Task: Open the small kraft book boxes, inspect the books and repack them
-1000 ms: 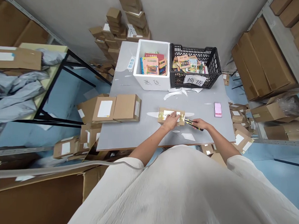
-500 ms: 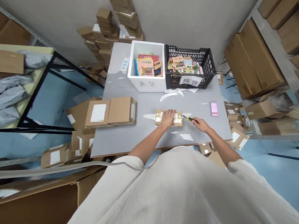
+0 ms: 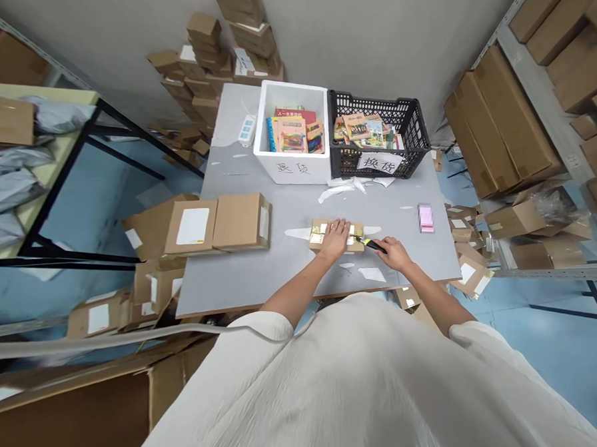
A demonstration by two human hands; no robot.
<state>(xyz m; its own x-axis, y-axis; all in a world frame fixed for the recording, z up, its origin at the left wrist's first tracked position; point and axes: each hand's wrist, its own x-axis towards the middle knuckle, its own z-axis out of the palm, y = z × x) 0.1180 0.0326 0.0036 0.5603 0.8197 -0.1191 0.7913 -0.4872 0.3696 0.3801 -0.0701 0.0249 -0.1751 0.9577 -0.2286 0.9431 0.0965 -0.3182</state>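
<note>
A small cardboard box point(image 3: 318, 236) with tape and white label pieces lies on the grey table point(image 3: 240, 274). My left hand point(image 3: 334, 239) rests flat on top of the box, its fingers pointing toward the far side. Closed around the black and yellow handle of a utility knife point(image 3: 372, 244) is my right hand point(image 3: 395, 253), just right of the box. The knife's front end lies over the box's right part, near my left fingers. Its blade is too small to make out clearly.
Behind are a white foam box point(image 3: 291, 166) and a black crate point(image 3: 418, 133), both holding books. Larger cartons point(image 3: 236, 221) sit on the table's left side. A pink-screened device point(image 3: 426, 218) lies right; paper scraps point(image 3: 372, 274) are scattered about.
My right hand has moved left with the knife, whose front end now reaches over the box. My left hand stays on the box. The view has shifted slightly.
</note>
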